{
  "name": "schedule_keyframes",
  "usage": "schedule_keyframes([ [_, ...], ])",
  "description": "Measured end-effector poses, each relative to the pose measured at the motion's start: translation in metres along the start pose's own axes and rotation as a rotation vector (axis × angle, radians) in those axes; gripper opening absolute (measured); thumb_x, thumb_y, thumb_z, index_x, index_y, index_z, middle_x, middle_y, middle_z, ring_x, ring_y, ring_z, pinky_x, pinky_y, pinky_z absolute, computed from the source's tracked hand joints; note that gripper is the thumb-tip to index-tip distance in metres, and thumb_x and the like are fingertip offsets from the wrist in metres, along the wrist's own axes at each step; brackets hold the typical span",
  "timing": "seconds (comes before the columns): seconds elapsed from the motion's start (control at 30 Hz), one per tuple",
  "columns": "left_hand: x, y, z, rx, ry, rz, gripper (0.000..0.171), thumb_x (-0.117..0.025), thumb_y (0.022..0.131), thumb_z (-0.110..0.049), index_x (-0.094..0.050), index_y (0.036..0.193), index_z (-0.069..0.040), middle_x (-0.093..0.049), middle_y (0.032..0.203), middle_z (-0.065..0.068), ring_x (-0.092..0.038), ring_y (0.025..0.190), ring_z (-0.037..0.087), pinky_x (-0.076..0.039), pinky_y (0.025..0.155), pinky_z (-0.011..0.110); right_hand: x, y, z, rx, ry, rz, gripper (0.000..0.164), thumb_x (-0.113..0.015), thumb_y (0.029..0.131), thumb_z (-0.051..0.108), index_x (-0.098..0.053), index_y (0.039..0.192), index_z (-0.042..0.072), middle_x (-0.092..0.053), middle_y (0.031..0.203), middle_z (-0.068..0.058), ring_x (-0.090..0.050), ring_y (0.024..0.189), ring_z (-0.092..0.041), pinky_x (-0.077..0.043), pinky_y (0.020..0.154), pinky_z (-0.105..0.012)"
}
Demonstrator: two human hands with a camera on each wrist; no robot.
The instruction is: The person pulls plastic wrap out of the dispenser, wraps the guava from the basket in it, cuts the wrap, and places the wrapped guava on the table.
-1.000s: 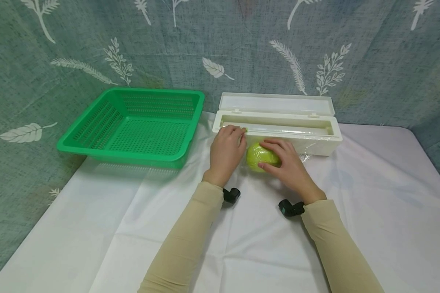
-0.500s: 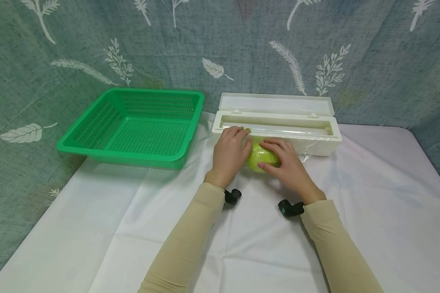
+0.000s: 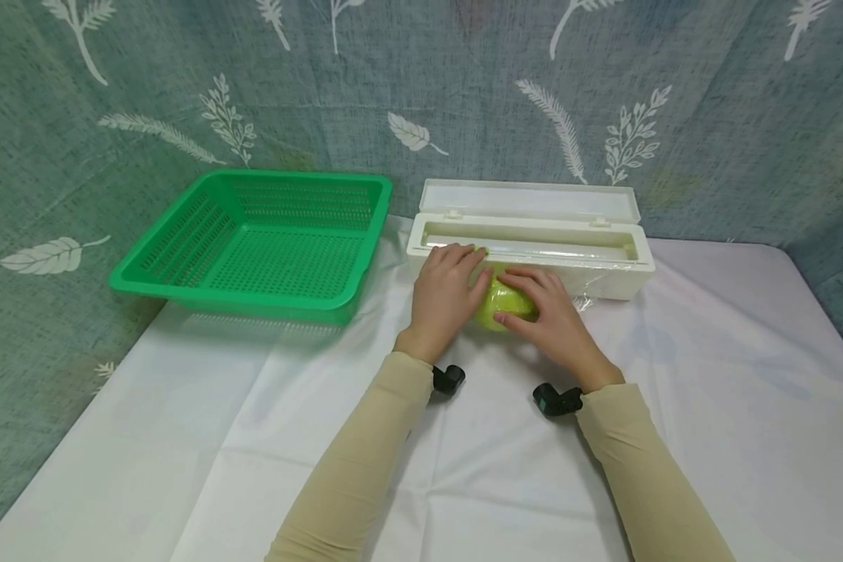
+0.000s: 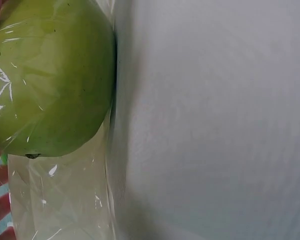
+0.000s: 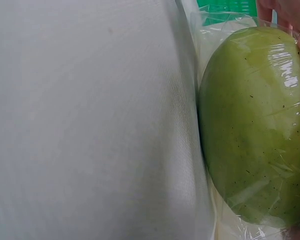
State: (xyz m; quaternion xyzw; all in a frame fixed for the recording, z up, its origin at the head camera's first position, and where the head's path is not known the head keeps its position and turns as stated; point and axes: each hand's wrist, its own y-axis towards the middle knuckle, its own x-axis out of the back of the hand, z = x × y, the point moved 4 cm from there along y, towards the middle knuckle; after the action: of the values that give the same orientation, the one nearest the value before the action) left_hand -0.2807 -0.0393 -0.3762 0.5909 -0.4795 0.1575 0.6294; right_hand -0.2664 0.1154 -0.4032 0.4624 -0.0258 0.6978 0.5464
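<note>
A green mango (image 3: 504, 303) lies under clear plastic wrap in front of a long white wrap dispenser (image 3: 607, 279). Curled round its right side is my right hand (image 3: 555, 324), thumb in front and fingers over the top. My left hand (image 3: 444, 293) extends its fingers over the dispenser's front edge, with a small green slide cutter (image 3: 484, 250) at the fingertips. Its thumb is close against the mango's left side. In the left wrist view the wrap (image 4: 60, 195) spreads past the mango. The right wrist view shows the film (image 5: 285, 65) stretched tightly over the fruit.
The dispenser's lid (image 3: 530, 200) stands open at the back, with the wrap roll (image 3: 569, 248) inside. A green perforated basket (image 3: 249, 295) stands at the left. White cloth (image 3: 478, 468) covers the table, and a patterned curtain (image 3: 464, 94) hangs behind.
My left hand has shifted slightly right along the dispenser's front edge, and the green slide cutter has moved right with it. My right hand stays on the mango.
</note>
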Motion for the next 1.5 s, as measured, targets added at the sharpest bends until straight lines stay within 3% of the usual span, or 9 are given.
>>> schedule_keyframes([
  [0.27,-0.003,0.0,-0.002,-0.006,0.017,0.038,0.04,-0.042,0.091,-0.042,-0.061,0.117,-0.017,-0.058,0.116,0.001,-0.046,0.112,0.021,-0.026,0.101,0.043,0.001,0.0,0.0,-0.012,0.0,0.004,0.056,-0.067,0.078,0.037,-0.05,0.128,0.018,-0.042,0.131,0.001,-0.033,0.12,-0.021,-0.029,0.095,-0.042],
  [0.63,-0.003,0.0,-0.003,-0.019,0.013,0.081,0.039,-0.043,0.09,-0.038,-0.058,0.12,-0.018,-0.056,0.12,0.0,-0.044,0.115,0.022,-0.024,0.102,0.045,0.002,-0.001,0.001,-0.021,0.004,0.008,0.055,-0.066,0.078,0.038,-0.049,0.128,0.02,-0.042,0.131,0.002,-0.032,0.121,-0.021,-0.029,0.094,-0.043],
  [0.93,-0.003,0.003,-0.005,0.014,-0.006,0.147,0.04,-0.04,0.09,-0.042,-0.053,0.121,-0.02,-0.055,0.12,-0.006,-0.04,0.12,0.017,-0.018,0.103,0.046,0.005,0.0,0.001,-0.052,0.003,0.0,0.062,-0.067,0.077,0.038,-0.044,0.13,0.016,-0.044,0.127,0.0,-0.034,0.118,-0.021,-0.031,0.09,-0.04],
  [1.07,-0.001,0.004,-0.004,0.005,-0.071,0.16,0.028,-0.039,0.092,-0.035,-0.054,0.111,-0.019,-0.057,0.117,-0.005,-0.04,0.121,0.016,-0.018,0.103,0.046,0.004,-0.001,0.001,-0.062,0.006,0.002,0.062,-0.067,0.077,0.038,-0.045,0.13,0.015,-0.044,0.127,-0.001,-0.034,0.118,-0.021,-0.031,0.09,-0.04],
  [1.2,0.008,0.006,-0.002,-0.065,-0.222,0.072,0.022,-0.043,0.094,-0.026,-0.06,0.104,-0.018,-0.057,0.112,-0.004,-0.043,0.114,0.016,-0.029,0.099,0.034,0.002,0.0,0.0,-0.059,0.005,0.009,0.062,-0.067,0.077,0.039,-0.045,0.13,0.015,-0.044,0.127,0.0,-0.033,0.119,-0.021,-0.031,0.091,-0.041],
  [1.27,0.013,0.005,-0.003,-0.124,-0.293,0.059,0.022,-0.047,0.092,-0.028,-0.063,0.103,-0.017,-0.057,0.11,-0.004,-0.045,0.109,0.014,-0.033,0.095,0.028,0.0,0.0,-0.001,-0.066,0.002,0.022,0.064,-0.066,0.077,0.041,-0.044,0.131,0.016,-0.043,0.129,0.001,-0.032,0.12,-0.02,-0.03,0.092,-0.041],
  [1.4,0.011,0.001,-0.006,-0.199,-0.376,0.219,0.03,-0.05,0.09,-0.037,-0.063,0.111,-0.019,-0.055,0.115,-0.007,-0.043,0.115,0.011,-0.031,0.097,0.023,0.0,-0.001,-0.001,-0.096,0.0,0.054,0.067,-0.064,0.078,0.045,-0.04,0.134,0.019,-0.04,0.131,0.002,-0.03,0.121,-0.02,-0.033,0.089,-0.042],
  [1.5,0.005,-0.001,-0.007,-0.208,-0.398,0.337,0.037,-0.049,0.088,-0.044,-0.059,0.117,-0.023,-0.051,0.121,-0.011,-0.036,0.122,0.008,-0.025,0.1,0.021,0.001,-0.002,-0.001,-0.122,0.002,0.071,0.067,-0.063,0.078,0.046,-0.037,0.136,0.022,-0.038,0.133,0.003,-0.029,0.122,-0.019,-0.034,0.086,-0.042],
])
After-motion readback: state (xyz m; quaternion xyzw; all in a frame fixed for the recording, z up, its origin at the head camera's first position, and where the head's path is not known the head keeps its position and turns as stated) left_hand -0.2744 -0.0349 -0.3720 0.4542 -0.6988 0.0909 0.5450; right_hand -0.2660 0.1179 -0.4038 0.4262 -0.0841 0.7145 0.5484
